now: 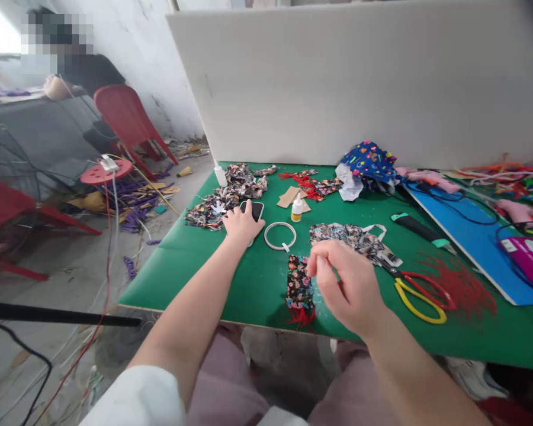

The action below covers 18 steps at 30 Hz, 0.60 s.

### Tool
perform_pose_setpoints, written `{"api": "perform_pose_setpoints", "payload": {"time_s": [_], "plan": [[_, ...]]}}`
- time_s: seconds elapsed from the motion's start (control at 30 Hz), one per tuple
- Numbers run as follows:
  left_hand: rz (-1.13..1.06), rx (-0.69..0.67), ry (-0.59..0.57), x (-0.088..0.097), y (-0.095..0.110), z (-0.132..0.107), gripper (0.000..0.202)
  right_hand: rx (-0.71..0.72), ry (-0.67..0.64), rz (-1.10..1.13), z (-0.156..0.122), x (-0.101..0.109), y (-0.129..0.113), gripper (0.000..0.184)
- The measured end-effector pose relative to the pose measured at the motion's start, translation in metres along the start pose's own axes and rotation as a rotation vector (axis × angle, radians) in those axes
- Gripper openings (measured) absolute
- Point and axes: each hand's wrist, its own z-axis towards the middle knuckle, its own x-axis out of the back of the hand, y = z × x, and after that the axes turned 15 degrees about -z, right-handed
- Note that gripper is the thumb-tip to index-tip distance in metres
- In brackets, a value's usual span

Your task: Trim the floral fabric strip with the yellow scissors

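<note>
My left hand [243,223] lies over a smartphone [258,209] on the green table, its fingers stretched out and touching it. Closer to me, my right hand [349,287] is closed, thumb against the curled fingers; whatever it may hold is hidden. Just left of that hand lies a black floral fabric strip [298,284] with red fringe at its near end. A whitish ring [280,236] with a small tag lies between my hands. Beyond it stands a small white glue bottle [296,208] with a yellow label. Grey patterned fabric [337,232] lies behind my right hand.
Scissors [420,290] with red and yellow handles lie right, near red thread scraps [464,287] and a utility knife [421,232]. Patterned fabric strips [244,183] heap at back left. A white panel [359,83] borders the table. Another person [91,71] sits far left.
</note>
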Motion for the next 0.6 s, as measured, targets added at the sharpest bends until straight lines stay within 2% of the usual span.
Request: {"api": "perform_pose_setpoints", "payload": {"time_s": [0.1,0.17,0.3,0.43,0.6], "plan": [[-0.001,0.004,-0.012,0.006,-0.005,-0.003,0.083,-0.044,-0.058,0.059,-0.02,-0.011,0.007,0.019],[-0.011,-0.007,-0.014,0.012,-0.013,-0.01,0.087,-0.158,-0.079,0.132,-0.04,-0.02,0.016,0.016],[-0.028,-0.065,-0.04,0.019,-0.033,-0.028,0.071,-0.255,-0.097,0.16,-0.076,-0.037,0.033,0.019],[-0.03,-0.094,-0.059,0.015,-0.041,-0.04,0.07,-0.287,-0.138,0.183,-0.088,-0.042,0.039,0.019],[-0.038,-0.153,-0.023,0.008,-0.038,-0.044,0.067,-0.281,-0.201,0.179,-0.09,-0.047,0.04,0.024]]}}
